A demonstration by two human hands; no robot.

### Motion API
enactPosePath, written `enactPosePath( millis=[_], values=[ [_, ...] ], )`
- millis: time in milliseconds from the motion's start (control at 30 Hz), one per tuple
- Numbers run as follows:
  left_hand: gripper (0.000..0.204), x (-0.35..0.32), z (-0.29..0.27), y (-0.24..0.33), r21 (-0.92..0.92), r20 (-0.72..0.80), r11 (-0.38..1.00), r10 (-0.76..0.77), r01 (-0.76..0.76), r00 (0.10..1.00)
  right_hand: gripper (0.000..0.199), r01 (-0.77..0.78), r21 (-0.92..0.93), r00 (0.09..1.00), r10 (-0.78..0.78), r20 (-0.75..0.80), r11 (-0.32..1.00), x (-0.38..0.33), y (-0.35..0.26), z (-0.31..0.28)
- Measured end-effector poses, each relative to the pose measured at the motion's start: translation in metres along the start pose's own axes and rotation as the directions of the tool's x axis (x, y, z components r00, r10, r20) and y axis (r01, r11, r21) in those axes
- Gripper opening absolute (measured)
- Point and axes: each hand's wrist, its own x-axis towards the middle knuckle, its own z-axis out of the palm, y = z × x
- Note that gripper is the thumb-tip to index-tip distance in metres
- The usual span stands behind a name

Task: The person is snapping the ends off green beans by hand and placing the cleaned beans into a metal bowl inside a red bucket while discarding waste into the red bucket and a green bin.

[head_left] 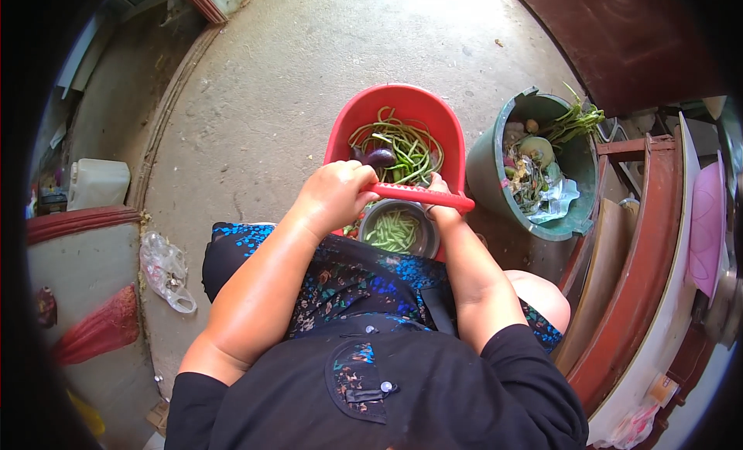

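Observation:
A red plastic handle [418, 193] stretches across in front of me, above a red basket [346, 123]. My left hand [331, 196] is closed round its left end. Behind the handle's right part lies my right hand [438, 196]; the handle crosses over it, and most of its fingers are hidden. Inside the basket are long green beans [418, 144] in a tangled heap and a dark purple eggplant [379, 157]. Close to my lap, below the handle, a grey bowl [426, 239] holds short cut pieces of green bean [393, 232].
A green bucket [484, 164] with vegetable scraps and plastic stands right of the basket. Farther right are a reddish wooden frame [627, 295] and a pink tray [706, 229]. A clear plastic bag [165, 272] lies left on the concrete floor [263, 102], near a white jug [99, 184].

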Motion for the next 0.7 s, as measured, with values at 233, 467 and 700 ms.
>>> enactPosePath(
  millis=[233,467,700],
  values=[
    [0.019,0.004,-0.006,-0.002,-0.052,0.009,0.998,0.028,-0.027,1.0,0.044,-0.082,0.347,0.984,0.131,-0.12,0.934,0.062,0.027,0.034],
    [0.022,0.016,-0.005,0.001,-0.123,0.025,0.991,0.06,-0.057,0.998,0.042,0.18,0.574,0.888,0.119,-0.445,0.799,0.131,0.099,0.09],
    [0.022,0.009,-0.004,-0.006,-0.141,0.027,0.989,0.046,-0.042,0.999,0.041,-0.189,0.391,0.972,0.229,-0.058,0.901,0.099,0.049,0.069]
  ],
)
